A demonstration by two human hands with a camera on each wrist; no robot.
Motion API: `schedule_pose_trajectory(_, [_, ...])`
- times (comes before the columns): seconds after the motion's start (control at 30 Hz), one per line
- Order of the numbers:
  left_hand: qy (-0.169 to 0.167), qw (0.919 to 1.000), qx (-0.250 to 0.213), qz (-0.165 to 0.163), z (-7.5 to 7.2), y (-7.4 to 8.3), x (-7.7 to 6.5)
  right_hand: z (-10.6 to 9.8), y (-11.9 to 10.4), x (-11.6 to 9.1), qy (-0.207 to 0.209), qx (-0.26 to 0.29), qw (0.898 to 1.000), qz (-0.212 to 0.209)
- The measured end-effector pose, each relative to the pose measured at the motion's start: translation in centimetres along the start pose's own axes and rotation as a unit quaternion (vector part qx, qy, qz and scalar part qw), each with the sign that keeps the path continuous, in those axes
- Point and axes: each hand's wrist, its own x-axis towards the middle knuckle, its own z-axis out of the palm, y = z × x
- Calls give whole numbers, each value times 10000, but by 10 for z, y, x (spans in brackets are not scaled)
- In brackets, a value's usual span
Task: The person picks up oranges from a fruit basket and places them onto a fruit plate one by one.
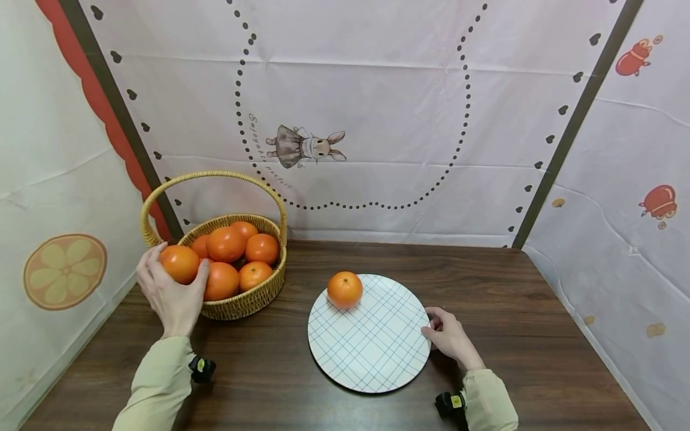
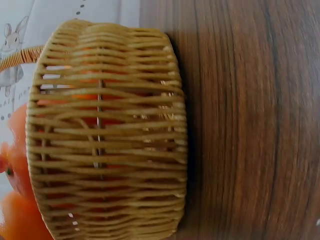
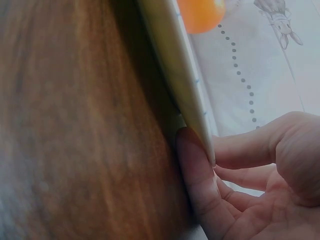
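At the basket's left rim my left hand [image 1: 173, 302] grips an orange [image 1: 180, 264] between thumb and fingers. The wicker basket [image 1: 253, 301] with its tall handle holds several more oranges [image 1: 226, 244]; its woven side [image 2: 110, 130] fills much of the left wrist view, where only a bit of a fingertip shows. A round white plate [image 1: 372, 341] with blue crossed lines lies on the table to the right. One orange [image 1: 345, 290] sits near its far left edge. My right hand [image 1: 453, 338] pinches the plate's right rim, thumb above and fingers [image 3: 197, 170] beneath.
The dark wooden table [image 1: 259, 371] meets a printed cloth wall [image 1: 356, 108] at the back. More cloth walls stand at left [image 1: 59, 179] and right [image 1: 636, 239]. The basket's handle [image 1: 215, 174] arches up above the oranges.
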Motion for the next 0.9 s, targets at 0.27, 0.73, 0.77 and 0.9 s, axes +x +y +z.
schedule_pose_trajectory(0.27, [-94, 9979, 128, -629, -3, -4, 2, 0, 1, 0, -7, 18, 10000, -1])
schedule_pose_trajectory(0.73, [-372, 9886, -87, -1459, -8, -8, 6, 0, 0, 0, -12, 58, 10000, -22])
schedule_pose_trajectory(0.77, [-392, 9878, -81, -1506, -8, -8, 7, 0, -1, 0, -14, 46, 10000, -26])
schedule_pose_trajectory(0.9, [-473, 9838, -76, -1729, -9, -8, 7, -1, -1, 0, -27, 19, 10000, -23])
